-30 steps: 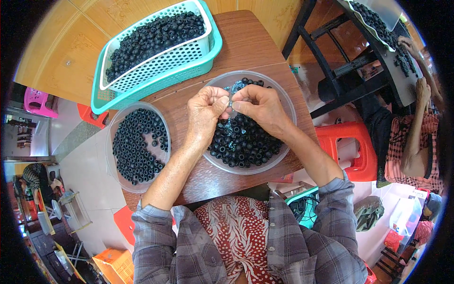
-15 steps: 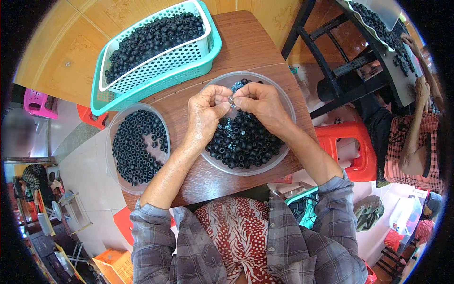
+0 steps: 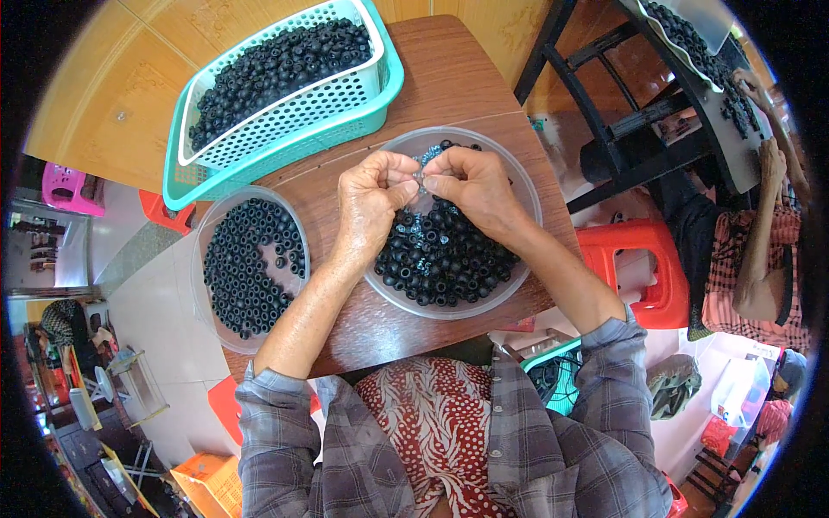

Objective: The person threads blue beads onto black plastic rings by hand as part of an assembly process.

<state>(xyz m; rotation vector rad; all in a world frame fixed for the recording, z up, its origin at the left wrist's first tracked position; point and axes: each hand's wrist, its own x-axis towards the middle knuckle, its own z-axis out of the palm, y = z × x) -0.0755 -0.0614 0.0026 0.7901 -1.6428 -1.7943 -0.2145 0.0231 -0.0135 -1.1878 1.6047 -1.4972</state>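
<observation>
Your left hand [image 3: 370, 197] and right hand [image 3: 477, 190] pinch close together at twelve o'clock, your forearms [image 3: 315, 298] slanting from seven and four.

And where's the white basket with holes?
In the head view, the white basket sits at the upper left, inside the turquoise basket, beyond the left hand.

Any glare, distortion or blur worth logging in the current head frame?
Head view: fisheye distortion tilts the orange crate near the black rim; head view: pale glare on the brown table, toward its near edge; head view: left hand and right hand look fairly sharp, but the small piece pinched between them is too tiny to make out.
</observation>
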